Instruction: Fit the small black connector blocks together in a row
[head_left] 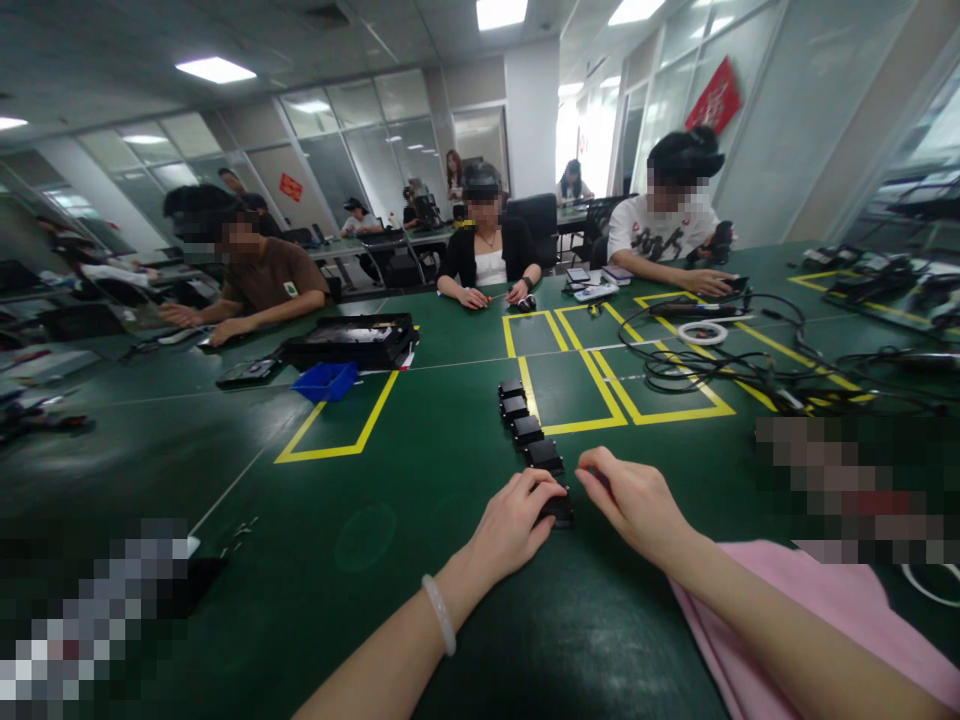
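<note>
At the near end of a row of black blocks, pinching the nearest block (559, 512) between thumb and fingers of the left hand (510, 515), with a pale bracelet (439, 615) around the wrist. Just right of it, thumb and index finger of the right hand (634, 495) loosely curled close to each other, apart from the blocks; impossible to tell whether touching at the tips. Directly beyond the left hand, in a slightly slanting line on the green surface (442, 430), the other four blocks (527, 430), the farthest ones beside yellow tape outlines (585, 428). Under the right forearm, a pink cloth (817, 620). Farther out to the left, a blue tray (325, 382) in front of an open black case (349, 345); to the right, tangled black cables (667, 375) and a white cable coil (701, 333). Across the surface, a person in a black jacket (487, 250) with both hands low over it; to the left, a person in a brown shirt (270, 278); to the right, a person in a white shirt (656, 235), one hand at a dark object (739, 284).
</note>
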